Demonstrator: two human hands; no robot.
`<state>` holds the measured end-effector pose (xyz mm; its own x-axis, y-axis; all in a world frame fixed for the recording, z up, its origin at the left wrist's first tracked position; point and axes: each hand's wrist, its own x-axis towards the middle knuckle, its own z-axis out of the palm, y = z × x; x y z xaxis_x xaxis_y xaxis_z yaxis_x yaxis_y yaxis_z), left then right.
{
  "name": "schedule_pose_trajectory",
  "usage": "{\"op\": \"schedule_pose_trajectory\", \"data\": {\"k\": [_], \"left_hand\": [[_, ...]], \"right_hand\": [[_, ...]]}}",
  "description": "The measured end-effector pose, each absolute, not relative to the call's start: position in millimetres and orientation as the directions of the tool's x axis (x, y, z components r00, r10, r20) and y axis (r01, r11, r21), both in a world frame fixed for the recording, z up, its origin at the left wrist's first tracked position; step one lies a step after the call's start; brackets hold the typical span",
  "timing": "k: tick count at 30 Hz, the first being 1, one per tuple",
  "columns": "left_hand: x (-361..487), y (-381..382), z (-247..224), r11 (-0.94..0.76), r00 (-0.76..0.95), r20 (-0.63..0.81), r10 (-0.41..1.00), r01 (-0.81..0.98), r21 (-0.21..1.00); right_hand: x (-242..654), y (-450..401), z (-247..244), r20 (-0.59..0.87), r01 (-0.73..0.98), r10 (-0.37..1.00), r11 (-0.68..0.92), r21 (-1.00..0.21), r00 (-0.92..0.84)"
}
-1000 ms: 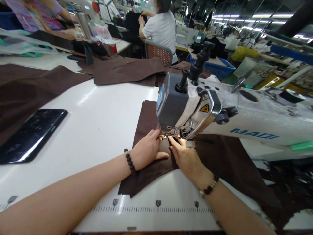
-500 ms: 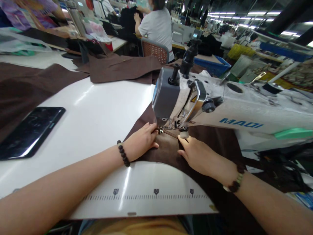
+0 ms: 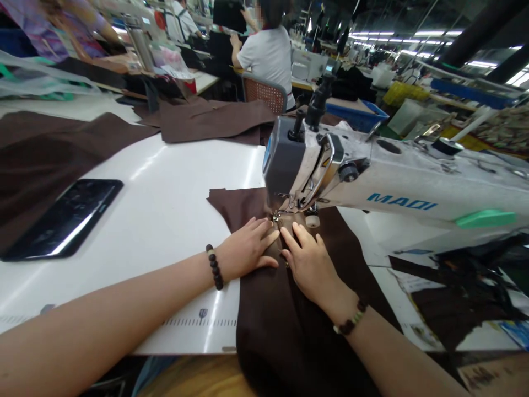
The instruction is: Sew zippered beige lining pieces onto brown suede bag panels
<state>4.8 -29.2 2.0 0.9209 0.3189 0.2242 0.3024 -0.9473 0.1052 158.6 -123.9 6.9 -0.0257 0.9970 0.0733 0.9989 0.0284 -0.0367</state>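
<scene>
Dark brown fabric [image 3: 264,309] lies under the needle area of a white sewing machine [image 3: 397,187] and hangs over the table's front edge. My left hand [image 3: 250,248] rests on it just left of the presser foot [image 3: 276,216], fingers stretched out and pressing down. Close by on the right, my right hand [image 3: 309,262] lies on the same fabric with its fingers spread toward the foot. A seam or fold runs between the two hands. The needle tip is too small to make out.
A black phone [image 3: 66,218] lies on the white table [image 3: 173,193] at left. More brown fabric pieces [image 3: 215,118] lie along the back and left. Dark scraps [image 3: 450,309] sit at right. A co-worker in a white shirt [image 3: 268,60] sits beyond, near a blue bin [image 3: 357,113].
The fabric has turned, so it now runs toward me and over the front edge, with a corner showing behind my left hand. My right hand has moved left, closer to my left hand.
</scene>
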Motion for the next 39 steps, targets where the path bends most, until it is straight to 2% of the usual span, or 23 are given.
{"op": "schedule_pose_trajectory", "data": {"k": [7, 15, 20, 23, 25, 28, 30, 32, 34, 36, 39], "left_hand": [[-2.8, -12.9, 3.4, -0.967, 0.955, 0.178, 0.236, 0.212, 0.145], [-4.3, -5.8, -1.6, -0.974, 0.957, 0.213, 0.198, 0.167, 0.155], [-3.6, 0.7, -3.8, -0.976, 0.959, 0.22, 0.178, 0.143, 0.165], [-3.5, -4.1, 0.7, -0.975, 0.961, 0.204, 0.187, 0.156, 0.161], [-7.4, -15.1, 8.2, -0.969, 0.966, 0.173, 0.192, 0.158, 0.19], [-22.3, -40.7, 25.1, -0.928, 0.982, 0.124, 0.143, 0.09, 0.361], [-36.8, -58.0, 36.0, -0.865, 0.993, 0.088, 0.083, 0.028, 0.501], [-52.0, -71.5, 42.3, -0.817, 0.997, 0.056, 0.046, 0.006, 0.577], [-65.3, -80.6, 42.7, -0.81, 0.998, 0.041, 0.047, 0.014, 0.587], [-75.3, -87.7, 38.8, -0.835, 0.998, 0.039, 0.059, 0.028, 0.55], [-83.2, -99.0, 31.3, -0.901, 0.997, 0.034, 0.063, 0.042, 0.432]], "right_hand": [[137.5, -124.1, 10.9, 0.06, 0.996, 0.995, -0.083, 0.014, 0.082], [129.4, -122.1, 14.1, 0.011, 0.99, 0.991, -0.134, 0.036, 0.134], [129.6, -119.0, 12.9, 0.043, 0.991, 0.991, -0.131, 0.008, 0.13], [139.0, -121.1, 11.3, 0.116, 0.994, 0.99, -0.069, -0.088, 0.079], [149.4, -125.2, 11.9, 0.163, 0.976, 0.987, 0.043, -0.215, -0.007], [165.5, -131.9, 15.9, 0.173, 0.884, 0.973, 0.215, -0.416, -0.155], [171.8, -134.0, 19.9, 0.152, 0.841, 0.967, 0.255, -0.478, -0.206], [172.8, -133.3, 24.2, 0.126, 0.844, 0.967, 0.256, -0.471, -0.223], [169.1, -130.4, 28.7, 0.088, 0.872, 0.971, 0.24, -0.426, -0.224], [163.2, -126.6, 33.3, 0.042, 0.906, 0.976, 0.212, -0.366, -0.212], [156.5, -122.4, 39.7, -0.004, 0.937, 0.979, 0.192, -0.291, -0.202]]}}
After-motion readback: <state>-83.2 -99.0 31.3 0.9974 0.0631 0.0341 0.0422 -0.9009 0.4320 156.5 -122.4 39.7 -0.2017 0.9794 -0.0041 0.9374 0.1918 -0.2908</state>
